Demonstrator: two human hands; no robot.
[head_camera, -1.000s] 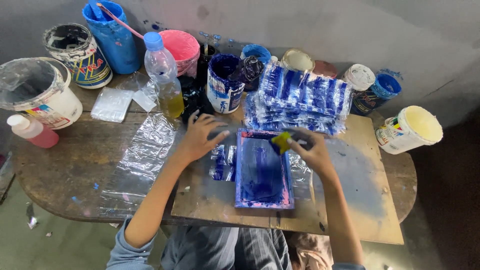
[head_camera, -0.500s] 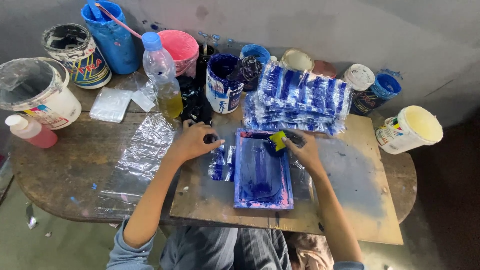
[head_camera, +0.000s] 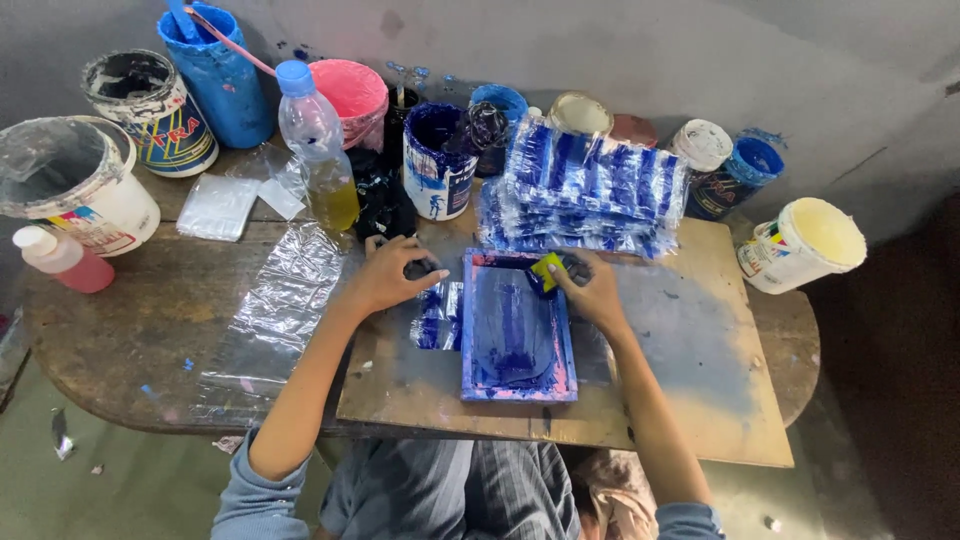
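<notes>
Hiding the squeegee (head_camera: 548, 272) blade — right hand (head_camera: 592, 288).

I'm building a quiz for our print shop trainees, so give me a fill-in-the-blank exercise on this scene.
1. The right hand holds a yellow squeegee at the far end of the ____ frame.
2. The plastic bottle holds a ____ liquid.
3. The left hand rests on the ____ board.

Missing words: screen; yellow; wooden
</notes>
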